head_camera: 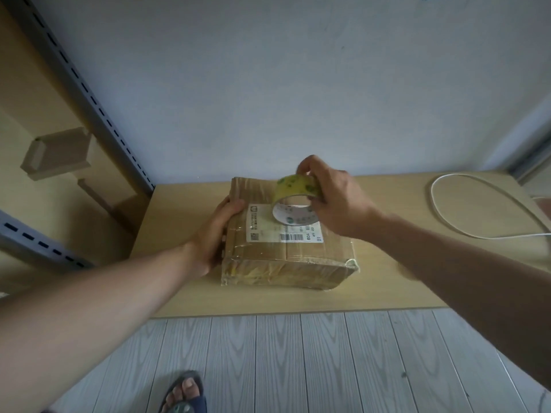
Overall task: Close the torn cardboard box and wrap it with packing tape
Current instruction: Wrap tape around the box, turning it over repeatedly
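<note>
Dim, flat indoor light, soft shadows, slight overall blur, wide-angle bending of the frame edges

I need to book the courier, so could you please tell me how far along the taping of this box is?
Done: the box is closed, with glossy tape over its front face. In hand: the left hand steadies its left side while the right hand holds the roll over the label. Left: probably more wraps, then cutting the tape.

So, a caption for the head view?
Left hand grips the cardboard box; right hand holds the tape roll over it.
</note>
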Demonstrator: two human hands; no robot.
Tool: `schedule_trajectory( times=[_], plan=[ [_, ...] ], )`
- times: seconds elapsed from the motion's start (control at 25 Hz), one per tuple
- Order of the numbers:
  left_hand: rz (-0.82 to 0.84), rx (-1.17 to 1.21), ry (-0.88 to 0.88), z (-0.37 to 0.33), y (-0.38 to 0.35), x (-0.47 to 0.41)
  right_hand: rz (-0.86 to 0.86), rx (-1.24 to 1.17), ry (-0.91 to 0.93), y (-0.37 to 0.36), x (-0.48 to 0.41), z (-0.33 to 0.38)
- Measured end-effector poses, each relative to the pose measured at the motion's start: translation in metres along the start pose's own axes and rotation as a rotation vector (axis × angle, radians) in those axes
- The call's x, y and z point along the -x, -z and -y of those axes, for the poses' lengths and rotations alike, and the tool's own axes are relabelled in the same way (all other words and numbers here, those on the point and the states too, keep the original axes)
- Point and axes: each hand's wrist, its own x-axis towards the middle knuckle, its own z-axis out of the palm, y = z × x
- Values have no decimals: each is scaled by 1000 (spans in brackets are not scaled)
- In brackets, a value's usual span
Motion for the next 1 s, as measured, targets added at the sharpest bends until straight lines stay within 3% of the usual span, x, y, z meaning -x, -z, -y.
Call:
schedule_trajectory(
  times=[0.16,0.44,1.0],
  plan=[
    [-36,-39,-41,-9,-12,9,37,202,77,25,21,-26],
    [-94,-20,52,-8,-16,16,115,566,78,61,63,-89],
    [-132,-82,77,-7,-11,19,188,519,86,34,63,-119]
  ],
)
